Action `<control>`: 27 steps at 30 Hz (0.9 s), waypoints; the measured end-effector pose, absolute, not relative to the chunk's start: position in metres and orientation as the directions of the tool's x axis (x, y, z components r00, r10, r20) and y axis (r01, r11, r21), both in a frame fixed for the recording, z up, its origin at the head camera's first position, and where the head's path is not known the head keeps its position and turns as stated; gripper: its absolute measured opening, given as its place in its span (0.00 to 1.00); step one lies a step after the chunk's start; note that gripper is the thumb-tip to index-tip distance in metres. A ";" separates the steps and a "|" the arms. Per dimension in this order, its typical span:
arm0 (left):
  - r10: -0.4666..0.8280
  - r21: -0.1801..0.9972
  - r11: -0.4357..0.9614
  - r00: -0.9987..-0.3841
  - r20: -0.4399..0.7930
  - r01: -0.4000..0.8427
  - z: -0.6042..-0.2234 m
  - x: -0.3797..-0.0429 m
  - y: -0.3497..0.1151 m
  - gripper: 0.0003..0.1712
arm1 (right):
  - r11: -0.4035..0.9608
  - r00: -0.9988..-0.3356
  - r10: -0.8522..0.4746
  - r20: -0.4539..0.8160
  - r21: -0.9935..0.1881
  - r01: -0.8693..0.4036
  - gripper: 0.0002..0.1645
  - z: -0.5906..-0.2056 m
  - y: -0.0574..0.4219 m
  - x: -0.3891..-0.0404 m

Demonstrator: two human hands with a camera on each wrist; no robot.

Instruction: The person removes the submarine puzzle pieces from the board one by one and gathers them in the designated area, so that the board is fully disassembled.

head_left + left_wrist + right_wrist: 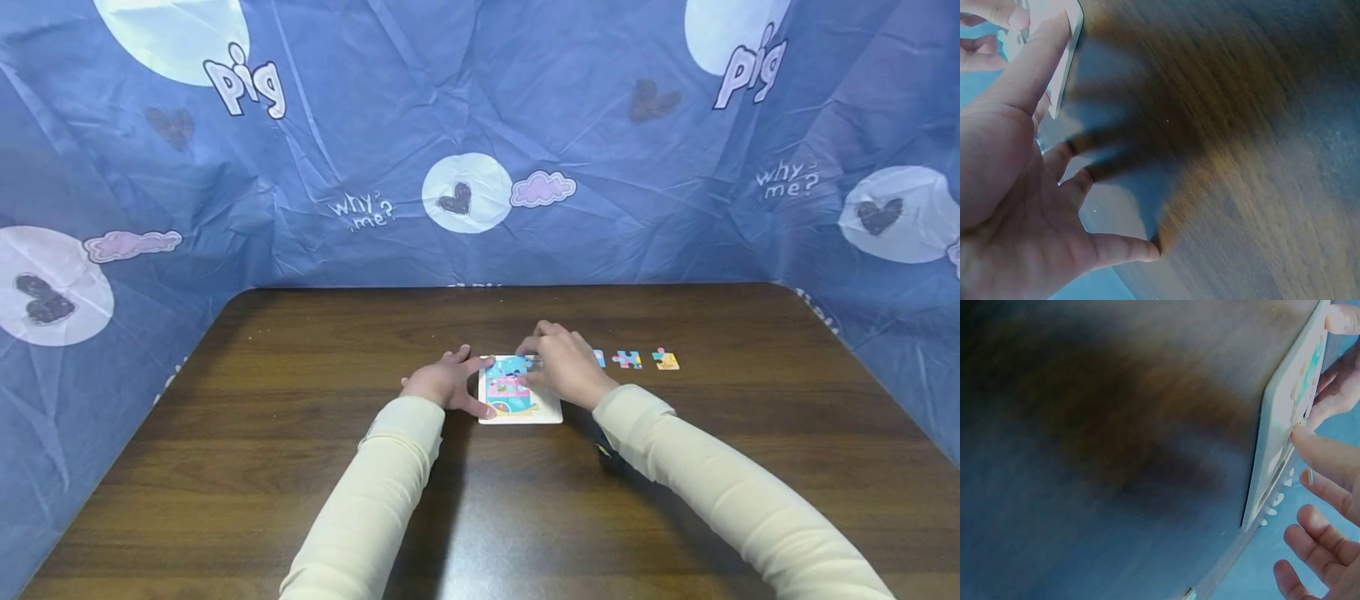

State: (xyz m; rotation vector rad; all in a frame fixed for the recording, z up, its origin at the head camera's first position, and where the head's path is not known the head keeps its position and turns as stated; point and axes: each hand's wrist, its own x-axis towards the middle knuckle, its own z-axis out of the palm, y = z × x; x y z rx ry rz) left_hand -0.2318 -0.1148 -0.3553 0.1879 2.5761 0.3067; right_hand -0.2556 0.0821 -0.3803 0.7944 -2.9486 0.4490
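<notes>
Up there, the head camera looks forward and down across the tabletop (300,475); the wrist cameras sit low, close and tilted, all three sharing the puzzle board (548,410), seemingly near edge-on in the blurry right one.

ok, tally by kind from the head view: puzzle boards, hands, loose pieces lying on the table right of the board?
Puzzle board: 1
Hands, left and right: 2
Loose pieces: 3 visible, one partly hidden
Total: 6
</notes>
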 end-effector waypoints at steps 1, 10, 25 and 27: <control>0.194 0.253 0.965 -0.848 -0.494 0.073 -0.355 -0.232 -0.115 0.51 | 0.825 -0.862 -0.487 0.140 -0.252 -0.506 0.21 -0.380 0.082 -0.255; 0.200 0.259 0.963 -0.850 -0.487 0.078 -0.355 -0.231 -0.115 0.51 | 0.821 -0.864 -0.466 0.188 -0.271 -0.502 0.21 -0.375 0.085 -0.258; 0.197 0.274 0.959 -0.855 -0.479 0.068 -0.353 -0.229 -0.114 0.51 | 0.723 -0.909 -0.412 0.061 -0.585 -0.367 0.24 -0.358 0.127 -0.263; 0.201 0.283 0.957 -0.854 -0.479 0.066 -0.353 -0.229 -0.114 0.51 | 0.722 -0.910 -0.410 0.060 -0.589 -0.364 0.25 -0.357 0.135 -0.263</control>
